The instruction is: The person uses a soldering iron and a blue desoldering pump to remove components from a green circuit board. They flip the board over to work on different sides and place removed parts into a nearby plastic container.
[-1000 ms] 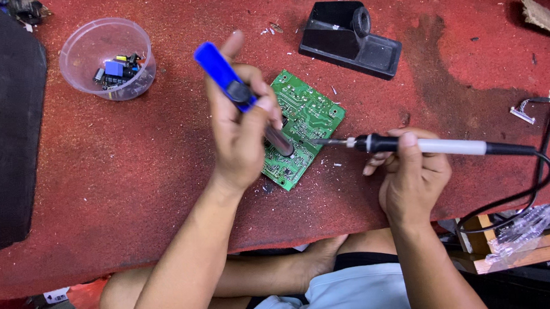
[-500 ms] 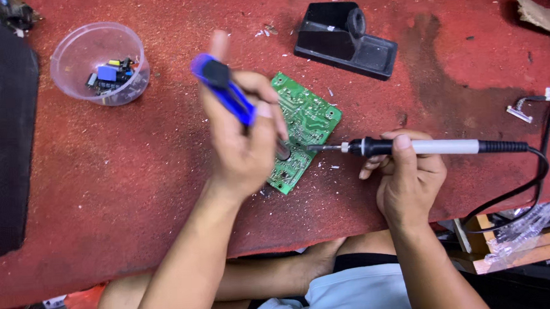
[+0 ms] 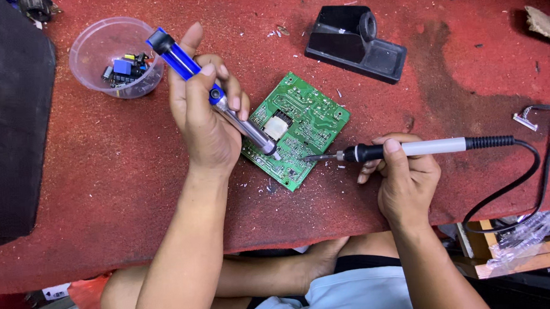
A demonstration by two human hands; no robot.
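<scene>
Green circuit board (image 3: 299, 132) between hands | left (image 3: 205, 114) grips blue desoldering pump (image 3: 214, 95) (tip down) | right (image 3: 406, 179) grips soldering iron (image 3: 411, 148)

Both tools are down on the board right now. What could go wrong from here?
The green circuit board lies loose on the red mat with neither hand pinning it, so pressure from the desoldering pump in the left hand may shift it. The soldering iron in the right hand has its tip close to the pump nozzle; lingering could scorch nearby traces. Its cable hangs over the edge and might snag.
</scene>
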